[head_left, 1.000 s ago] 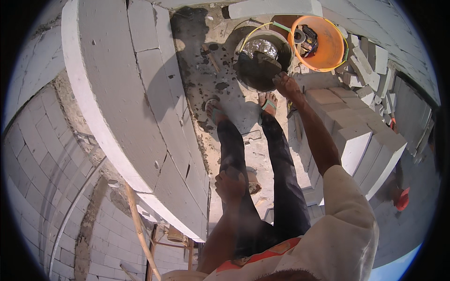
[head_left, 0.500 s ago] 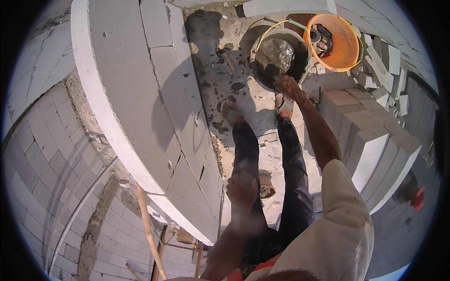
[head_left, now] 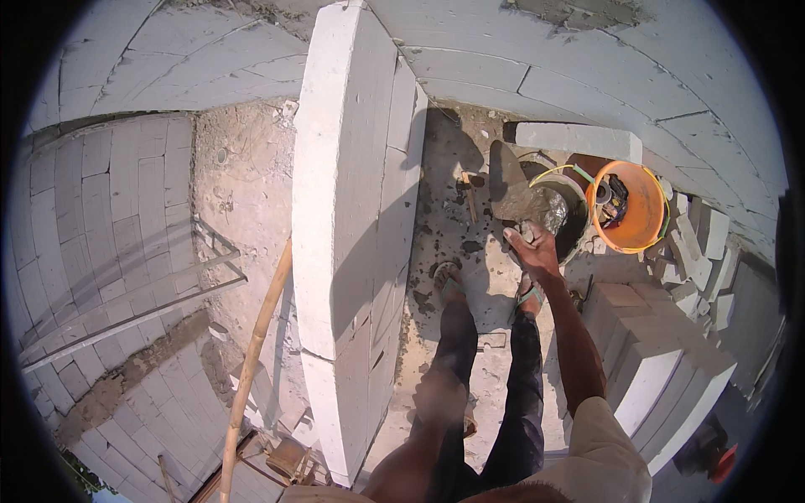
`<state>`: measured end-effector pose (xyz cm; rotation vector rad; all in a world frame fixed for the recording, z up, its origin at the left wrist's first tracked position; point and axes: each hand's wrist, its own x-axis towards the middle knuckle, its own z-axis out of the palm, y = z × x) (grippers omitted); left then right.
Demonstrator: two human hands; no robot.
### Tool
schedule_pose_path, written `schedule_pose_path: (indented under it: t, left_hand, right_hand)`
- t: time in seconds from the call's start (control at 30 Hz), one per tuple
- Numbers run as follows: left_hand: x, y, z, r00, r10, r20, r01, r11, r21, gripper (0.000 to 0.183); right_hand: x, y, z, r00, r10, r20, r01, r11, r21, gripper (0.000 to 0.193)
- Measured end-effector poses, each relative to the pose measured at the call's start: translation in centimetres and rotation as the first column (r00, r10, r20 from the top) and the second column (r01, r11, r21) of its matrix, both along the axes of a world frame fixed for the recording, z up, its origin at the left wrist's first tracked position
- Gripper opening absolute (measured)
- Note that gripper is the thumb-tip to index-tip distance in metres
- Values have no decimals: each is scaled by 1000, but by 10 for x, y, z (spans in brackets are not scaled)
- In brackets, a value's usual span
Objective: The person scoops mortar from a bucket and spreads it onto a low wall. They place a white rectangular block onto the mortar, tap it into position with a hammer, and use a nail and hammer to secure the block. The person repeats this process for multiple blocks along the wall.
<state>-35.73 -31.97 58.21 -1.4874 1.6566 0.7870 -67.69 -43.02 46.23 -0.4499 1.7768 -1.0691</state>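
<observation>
My right hand (head_left: 537,250) is closed round the handle of a trowel. Its broad blade (head_left: 508,180), with wet grey mortar on it, tilts over the left rim of a dark bucket (head_left: 577,194). More wet mortar shows inside that bucket. Lower down, my left hand (head_left: 440,392) is in front of my left leg, smeared by motion, so its fingers cannot be made out. To my left rises a wall of pale blocks (head_left: 362,201).
An orange bucket (head_left: 635,230) with tools inside stands right of the mortar bucket. Stacked blocks (head_left: 641,360) and broken pieces (head_left: 696,243) line the right side. A short wooden-handled tool (head_left: 470,197) lies on the floor. A bamboo pole (head_left: 256,360) leans beyond the wall.
My right hand has brought the trowel up out of the bucket, its blade now showing with mortar. My left hand has blurred. The view has shifted, showing more beyond the wall.
</observation>
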Motion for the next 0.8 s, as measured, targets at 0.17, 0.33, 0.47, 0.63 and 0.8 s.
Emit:
schedule_pose_path:
  t: [0.17, 0.33, 0.47, 0.63, 0.8]
  left_hand:
    - [-12, -9, 24, 995, -87, -53, 85, 995, -47, 40]
    - [-15, -11, 24, 998, -54, -10, 54, 997, -62, 39]
    - [-14, -8, 24, 997, -81, -3, 80, 992, -101, 40]
    - [-11, -1, 18, 998, -56, -15, 54, 994, -99, 40]
    - [-6, 5, 8, 998, -57, -30, 52, 987, -154, 41]
  right_hand:
    - [1, -135, 87, 963, 243, -114, -268, 895, -355, 34]
    - [5, -265, 120, 779, 40, -625, -393, 809, -438, 34]
    - [-14, -327, 101, 588, -208, -781, -312, 833, -457, 38]
    - [-8, -282, 76, 418, 32, -908, -468, 864, -185, 44]
    - [-12, -164, 45, 335, 175, -926, -566, 823, -49, 39]
